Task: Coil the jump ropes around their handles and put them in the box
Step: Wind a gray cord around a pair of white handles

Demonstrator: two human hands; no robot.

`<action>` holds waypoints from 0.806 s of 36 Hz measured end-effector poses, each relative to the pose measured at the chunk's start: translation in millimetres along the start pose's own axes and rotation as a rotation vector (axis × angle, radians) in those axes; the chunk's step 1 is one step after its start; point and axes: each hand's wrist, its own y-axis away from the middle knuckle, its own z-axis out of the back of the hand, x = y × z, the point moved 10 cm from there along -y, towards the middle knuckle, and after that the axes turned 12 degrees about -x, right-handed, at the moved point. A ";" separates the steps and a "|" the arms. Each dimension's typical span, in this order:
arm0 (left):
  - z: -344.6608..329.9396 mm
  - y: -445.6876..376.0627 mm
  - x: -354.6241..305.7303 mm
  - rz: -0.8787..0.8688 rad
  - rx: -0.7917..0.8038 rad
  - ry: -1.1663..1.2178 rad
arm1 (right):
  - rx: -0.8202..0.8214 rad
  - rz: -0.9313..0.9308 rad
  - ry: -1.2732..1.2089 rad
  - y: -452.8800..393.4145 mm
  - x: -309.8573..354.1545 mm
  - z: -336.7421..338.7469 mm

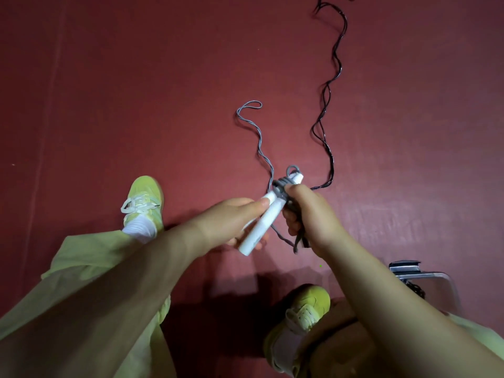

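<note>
Both hands closed: left hand (231,216) around white handles (261,222), right hand (305,214) gripping grey rope (281,190).

Gym-like room, dark red matted floor (136,91), jump ropes (331,110) trailing across it

1. Jump ropes — two: one grey rope (260,144) trailing across the middle of the floor (136,91), and one black rope (328,105) running toward the floor's far edge.
2. White handles (261,222) — two, held together, with grey cord coiled round them.
3. Hands — two: left hand (231,219) and right hand (305,214).
4. Yellow-green shoes — two: one (144,197) toward the left edge, one (305,306) at the near edge.
5. Box (425,276) — one, near right corner, partly hidden.
</note>
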 end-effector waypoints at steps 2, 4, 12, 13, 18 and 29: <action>-15.5 11.9 6.8 0.175 0.175 0.186 | 0.022 0.022 -0.084 -2.2 3.4 -2.4; -26.5 21.1 7.2 0.239 0.318 0.281 | 0.063 0.018 -0.161 -4.0 5.1 -6.1; -21.4 16.1 0.8 0.140 0.287 0.228 | 0.143 0.057 -0.045 -0.5 6.9 -9.1; -18.7 13.7 1.6 0.128 0.245 0.198 | 0.131 0.061 -0.007 0.1 6.6 -7.9; -6.4 0.7 8.9 0.070 0.053 0.017 | 0.046 0.070 0.174 -0.3 -0.5 -3.2; 13.5 -8.7 3.8 -0.015 -0.117 -0.217 | -0.057 0.109 0.412 -2.5 0.7 8.5</action>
